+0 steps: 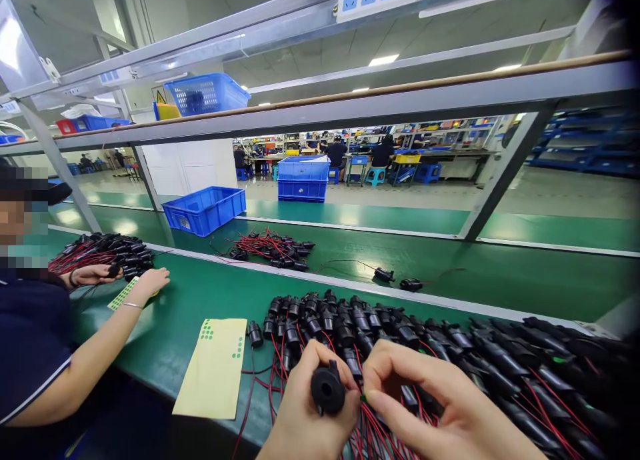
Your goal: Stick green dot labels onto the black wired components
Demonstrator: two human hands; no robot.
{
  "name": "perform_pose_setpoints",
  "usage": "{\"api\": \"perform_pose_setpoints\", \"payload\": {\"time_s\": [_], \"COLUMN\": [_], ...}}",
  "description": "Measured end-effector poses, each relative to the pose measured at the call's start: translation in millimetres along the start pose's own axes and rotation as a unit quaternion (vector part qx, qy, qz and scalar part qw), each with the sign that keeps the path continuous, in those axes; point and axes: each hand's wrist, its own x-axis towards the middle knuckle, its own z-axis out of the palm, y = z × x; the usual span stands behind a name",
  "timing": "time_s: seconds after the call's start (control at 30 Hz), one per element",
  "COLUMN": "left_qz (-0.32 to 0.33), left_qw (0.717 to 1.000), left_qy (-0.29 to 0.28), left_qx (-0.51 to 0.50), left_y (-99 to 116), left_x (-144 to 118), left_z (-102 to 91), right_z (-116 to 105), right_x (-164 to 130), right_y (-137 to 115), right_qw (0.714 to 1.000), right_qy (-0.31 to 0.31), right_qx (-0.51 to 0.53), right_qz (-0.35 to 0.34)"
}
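In the lower middle of the frame your left hand (305, 413) holds a black round part (328, 388), and your right hand (430, 400) pinches a tiny green dot beside it. Behind your hands you see a pile of black parts (450, 353) with red and black wires. At the lower left lies a pale yellow sheet (215, 373) with rows of small green dots near its top. The table (500, 273) is dark green with a grey strip across it. On it, at the middle left, stands a bright blue crate (204, 210). At the upper left a blue basket (206, 93) sits on the grey shelf. The co-worker at the far left wears a dark navy sleeve (30, 353) with a thin white line.
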Motion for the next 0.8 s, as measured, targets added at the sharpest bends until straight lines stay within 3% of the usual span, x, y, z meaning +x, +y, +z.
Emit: {"api": "perform_pose_setpoints", "payload": {"time_s": [0.27, 0.47, 0.8], "left_qz": [-0.045, -0.042, -0.019], "left_qw": [0.998, 0.998, 0.999], "left_qy": [-0.039, -0.041, -0.029], "left_qx": [-0.013, -0.006, 0.019], "left_y": [-1, 3, -1], "left_x": [3, 1, 1], "left_z": [3.3, 4.0, 6.6], "right_z": [5, 6, 16], "right_x": [1, 0, -13], "right_y": [-6, -4, 0], "right_qw": [0.998, 0.999, 0.993], "right_qy": [-0.048, -0.036, 0.019], "right_qx": [-0.028, -0.038, -0.089], "right_qz": [-0.010, -0.012, -0.080]}}
